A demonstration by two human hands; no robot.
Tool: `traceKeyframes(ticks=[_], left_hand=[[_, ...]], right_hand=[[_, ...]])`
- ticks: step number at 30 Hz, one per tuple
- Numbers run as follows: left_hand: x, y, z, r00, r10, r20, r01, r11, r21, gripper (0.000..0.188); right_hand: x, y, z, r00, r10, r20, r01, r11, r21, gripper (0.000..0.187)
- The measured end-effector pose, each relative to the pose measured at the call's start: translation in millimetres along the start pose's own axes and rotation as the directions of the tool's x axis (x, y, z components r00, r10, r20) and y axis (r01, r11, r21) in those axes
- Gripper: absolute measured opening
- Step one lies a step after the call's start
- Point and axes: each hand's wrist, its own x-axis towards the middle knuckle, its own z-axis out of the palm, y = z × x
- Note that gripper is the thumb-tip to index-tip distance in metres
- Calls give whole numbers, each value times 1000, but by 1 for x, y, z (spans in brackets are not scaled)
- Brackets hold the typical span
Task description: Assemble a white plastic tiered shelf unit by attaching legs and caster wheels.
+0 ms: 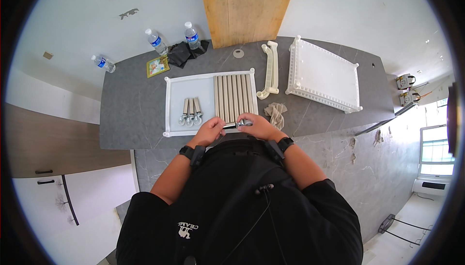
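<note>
In front of my body, a caster with a dark, shiny stem (231, 126) spans the gap between my two hands. My right hand (260, 128) is closed round its wheel end. The fingers of my left hand (211, 130) pinch the stem's other end, which they partly hide. Both hands are over the near edge of a white plastic tray (167, 95). On the tray's left half lie several short metal tubes with caster wheels (192, 111). Several long beige metal tubes (233, 95) lie side by side in its right half.
Right of the tray are two cream plastic end pieces (269, 71), a crumpled cloth (276, 114) and a white shelf (327, 71). Along the back left stand water bottles (157, 42) beside black bags (180, 54) and a yellow packet (158, 66). The grey table's (131, 105) near edge meets my body.
</note>
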Motion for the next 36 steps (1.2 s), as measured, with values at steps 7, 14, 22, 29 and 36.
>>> traceKeyframes(ticks=[7,14,22,29,36], left_hand=[[0,3,-1,974,-229,-1,226,961,-159,27],[-5,16,11,999,27,-46,-32,991,-129,18],[0,-2,5,999,-39,-13,36,977,-209,26],[0,3,3,993,-89,73,94,993,-74,26],[-3,4,12,998,-49,-43,34,958,-285,17]], right_hand=[[1,2,2,996,-85,-15,84,996,-42,30],[0,3,1,999,-4,-44,4,1000,-5,28],[0,4,0,1000,19,-25,-18,1000,14,29],[2,13,4,996,-84,-20,84,996,-14,29],[1,11,4,992,-125,-11,125,991,-42,28]])
